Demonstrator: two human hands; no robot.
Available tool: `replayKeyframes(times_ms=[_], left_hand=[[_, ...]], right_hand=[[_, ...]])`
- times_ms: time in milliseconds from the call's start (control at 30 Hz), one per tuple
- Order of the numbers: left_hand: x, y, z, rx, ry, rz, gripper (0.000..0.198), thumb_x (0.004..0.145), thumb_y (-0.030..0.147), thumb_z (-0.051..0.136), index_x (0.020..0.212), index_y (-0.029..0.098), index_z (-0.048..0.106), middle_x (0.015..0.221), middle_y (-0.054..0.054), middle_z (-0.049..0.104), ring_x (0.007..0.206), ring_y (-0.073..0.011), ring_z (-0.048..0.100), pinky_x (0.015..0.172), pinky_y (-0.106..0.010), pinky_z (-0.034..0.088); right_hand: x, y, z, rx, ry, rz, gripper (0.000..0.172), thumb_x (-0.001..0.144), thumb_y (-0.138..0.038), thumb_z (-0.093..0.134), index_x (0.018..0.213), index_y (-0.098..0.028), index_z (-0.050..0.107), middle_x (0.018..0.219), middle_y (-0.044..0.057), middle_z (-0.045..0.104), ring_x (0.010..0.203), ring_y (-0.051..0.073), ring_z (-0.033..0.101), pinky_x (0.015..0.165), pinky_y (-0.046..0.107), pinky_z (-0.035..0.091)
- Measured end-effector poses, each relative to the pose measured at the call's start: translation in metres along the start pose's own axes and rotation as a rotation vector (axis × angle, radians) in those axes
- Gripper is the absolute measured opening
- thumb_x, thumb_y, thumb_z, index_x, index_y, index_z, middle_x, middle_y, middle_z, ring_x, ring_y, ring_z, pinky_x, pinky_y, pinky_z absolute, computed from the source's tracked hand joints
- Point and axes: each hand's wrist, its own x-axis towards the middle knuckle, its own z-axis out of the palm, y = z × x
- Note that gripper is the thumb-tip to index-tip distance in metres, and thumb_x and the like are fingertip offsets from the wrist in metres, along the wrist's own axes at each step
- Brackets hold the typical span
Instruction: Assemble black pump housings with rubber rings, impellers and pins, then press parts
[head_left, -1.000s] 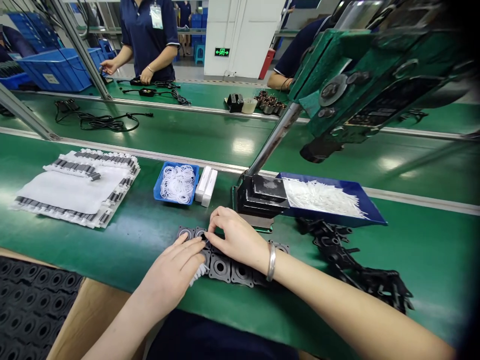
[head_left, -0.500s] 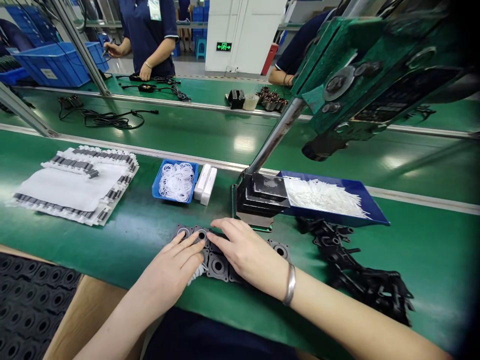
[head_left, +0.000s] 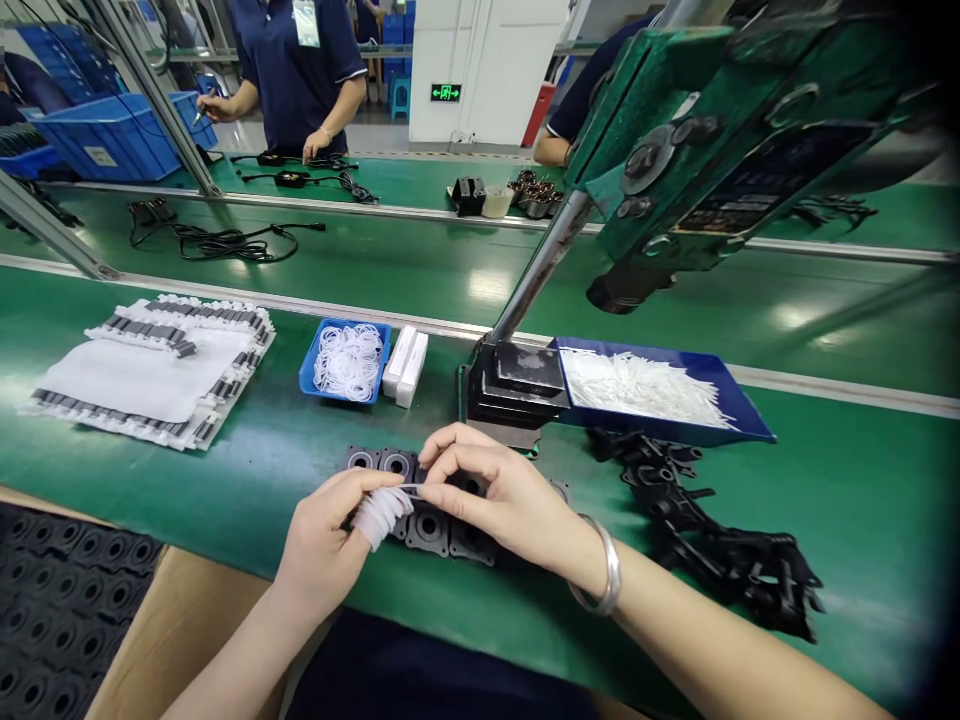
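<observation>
A stack of white rings (head_left: 381, 517) is gripped in my left hand (head_left: 330, 530), its thumb and fingers closed around them. My right hand (head_left: 487, 490) pinches the edge of one white ring between thumb and forefinger, at the end of the stack. Beneath both hands lie several square black parts (head_left: 429, 528) with round holes, set in rows on the green table. White rings are seated around the holes of those at the far left. My right hand and wrist cover part of the rows.
A blue tray of white rings (head_left: 346, 360) and white blocks (head_left: 406, 366) stand behind. A green press (head_left: 645, 170) overhangs the right side. Beyond its base is a blue tray of white strips (head_left: 739, 400); black plastic parts (head_left: 720, 540) lie right. Stacked white sheets (head_left: 142, 375) lie left.
Both hands were lying over the black parts with fingers stretched out. My left hand has turned and raised the stack of rings, and my right fingers have closed on one ring.
</observation>
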Motion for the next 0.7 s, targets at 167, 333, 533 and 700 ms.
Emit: replayKeyframes(times_ms=[167, 333, 533, 700], left_hand=[[-0.003, -0.007, -0.002, 0.054, 0.009, 0.006, 0.036, 0.085, 0.001, 0.048, 0.109, 0.022, 0.066, 0.098, -0.003, 0.075, 0.092, -0.0162, 0.072, 0.082, -0.027, 0.059], [0.001, -0.007, 0.008, 0.243, -0.148, 0.432, 0.041, 0.084, -0.005, 0.040, 0.112, 0.015, 0.062, 0.121, -0.013, 0.071, 0.118, -0.0205, 0.065, 0.103, -0.039, 0.054], [0.005, -0.001, 0.019, 0.426, -0.254, 0.593, 0.031, 0.091, -0.001, 0.038, 0.106, 0.012, 0.061, 0.117, -0.014, 0.073, 0.115, -0.0246, 0.068, 0.104, -0.049, 0.053], [0.003, -0.003, 0.020, 0.479, -0.322, 0.608, 0.030, 0.093, 0.000, 0.039, 0.109, 0.011, 0.062, 0.125, -0.014, 0.070, 0.124, -0.0297, 0.061, 0.105, -0.051, 0.052]], right_hand=[[-0.001, 0.013, -0.012, -0.220, 0.047, 0.054, 0.014, 0.091, -0.021, 0.062, 0.078, -0.018, 0.066, 0.104, 0.006, 0.061, 0.098, 0.018, 0.060, 0.093, 0.036, 0.047], [-0.001, 0.025, -0.007, -0.449, 0.003, 0.015, 0.013, 0.090, -0.015, 0.061, 0.077, -0.017, 0.064, 0.103, 0.008, 0.060, 0.099, 0.021, 0.059, 0.093, 0.040, 0.048], [-0.005, 0.029, -0.002, -0.602, 0.063, -0.105, 0.009, 0.094, -0.015, 0.055, 0.099, -0.015, 0.062, 0.104, 0.011, 0.060, 0.097, 0.022, 0.058, 0.088, 0.042, 0.053], [-0.025, 0.033, 0.001, -0.752, 0.035, -0.220, 0.031, 0.094, -0.007, 0.044, 0.117, -0.015, 0.064, 0.119, 0.015, 0.059, 0.109, 0.026, 0.055, 0.093, 0.046, 0.053]])
